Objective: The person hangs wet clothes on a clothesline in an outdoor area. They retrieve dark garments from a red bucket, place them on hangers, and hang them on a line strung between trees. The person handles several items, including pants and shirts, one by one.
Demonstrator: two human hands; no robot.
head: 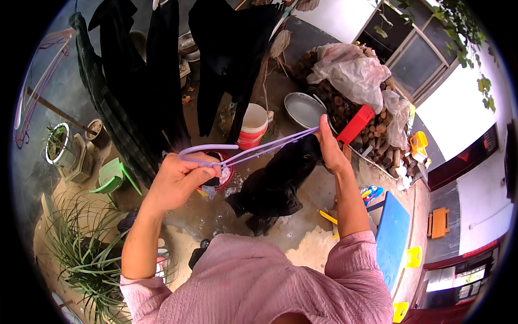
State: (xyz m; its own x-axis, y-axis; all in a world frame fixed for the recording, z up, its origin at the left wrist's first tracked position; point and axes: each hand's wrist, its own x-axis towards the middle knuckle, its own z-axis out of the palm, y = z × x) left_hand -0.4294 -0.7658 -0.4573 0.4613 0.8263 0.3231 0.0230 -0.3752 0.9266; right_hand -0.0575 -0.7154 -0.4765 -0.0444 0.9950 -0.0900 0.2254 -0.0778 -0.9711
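Observation:
My left hand [182, 178] is closed around the neck of a purple clothes hanger [269, 146], beside its curved hook. The hanger points across to the right. At its far end is my right hand [332, 148], thumb up against the hanger, with its other fingers mostly hidden. A black garment [275, 186] hangs down from that end, held at my right hand. Below my left hand stands a red basin [227, 184] with dark and light cloth in it, partly covered by the hand.
Dark clothes [230, 52] hang ahead. Beyond the hanger are a red and white bucket [253, 125], a metal basin [305, 109] and stacked firewood [378, 129]. A green chair [112, 176] and spiky plant [87, 247] are left; a blue table [392, 235] is right. The ground [194, 218] is wet.

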